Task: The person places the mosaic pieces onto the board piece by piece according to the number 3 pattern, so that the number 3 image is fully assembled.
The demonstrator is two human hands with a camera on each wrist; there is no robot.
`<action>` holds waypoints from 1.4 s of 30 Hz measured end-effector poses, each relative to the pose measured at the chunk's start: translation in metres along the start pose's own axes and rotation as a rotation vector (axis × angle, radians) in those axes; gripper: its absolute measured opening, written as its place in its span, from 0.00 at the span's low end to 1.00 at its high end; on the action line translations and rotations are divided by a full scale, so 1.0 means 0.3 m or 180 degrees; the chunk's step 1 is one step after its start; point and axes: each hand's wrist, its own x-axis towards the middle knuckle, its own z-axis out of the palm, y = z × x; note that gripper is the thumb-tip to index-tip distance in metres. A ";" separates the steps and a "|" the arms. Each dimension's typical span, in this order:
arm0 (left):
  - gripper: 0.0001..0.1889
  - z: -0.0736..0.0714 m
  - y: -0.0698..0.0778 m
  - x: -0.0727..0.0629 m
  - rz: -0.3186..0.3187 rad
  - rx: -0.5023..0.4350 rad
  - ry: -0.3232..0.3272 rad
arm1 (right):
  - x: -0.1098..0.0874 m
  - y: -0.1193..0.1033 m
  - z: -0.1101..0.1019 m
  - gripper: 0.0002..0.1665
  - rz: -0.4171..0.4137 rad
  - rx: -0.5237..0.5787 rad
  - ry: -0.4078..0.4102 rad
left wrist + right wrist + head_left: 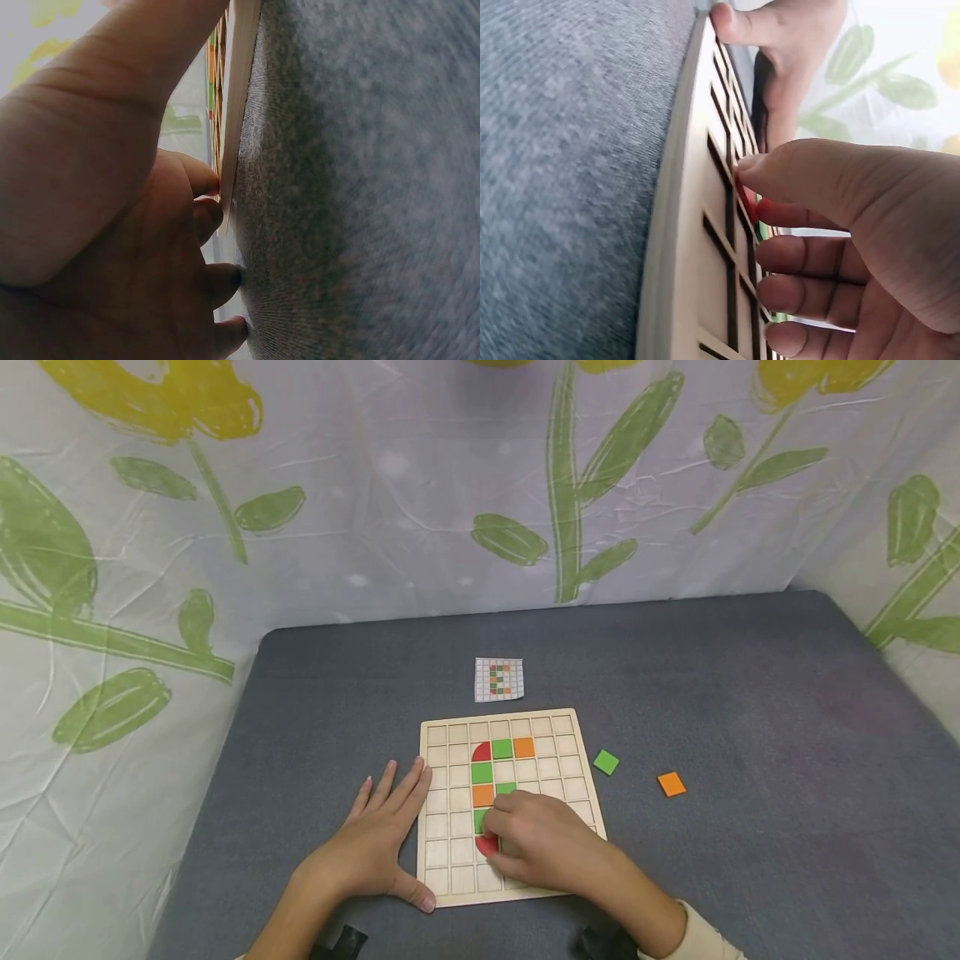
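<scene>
A wooden grid board (459, 850) lies on the table, with red quarter-circle, green square and orange square tiles in several cells. My right hand (551, 842) is over its lower middle, thumb and index finger pinching a red quarter-circle tile (486, 846) at its cell. In the right wrist view, the thumb tip is on this red tile (747, 196) and the other fingers curl near the board. My left hand (369, 845) is spread at the board's left side, index finger and thumb touching the edge. Part of a green tile (506, 788) shows beyond my right knuckles.
A small printed pattern card (512, 681) lies behind the board. To the right are a loose green square tile (606, 762) and, farther out, a loose orange square tile (672, 784). A flower-printed cloth (420, 485) hangs behind the dark table (720, 693).
</scene>
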 end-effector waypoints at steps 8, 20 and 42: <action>0.83 -0.002 0.000 0.000 -0.0046 0.0010 -0.0030 | 0.000 -0.003 0.007 0.08 -0.0034 -0.0095 0.0128; 0.82 -0.007 0.009 0.007 -0.0066 0.0025 -0.0086 | -0.148 0.242 -0.239 0.14 0.1361 -0.0245 0.0261; 0.82 -0.007 0.006 -0.002 -0.0077 -0.0014 -0.0060 | -0.204 0.335 -0.227 0.09 0.1455 -0.0251 0.0106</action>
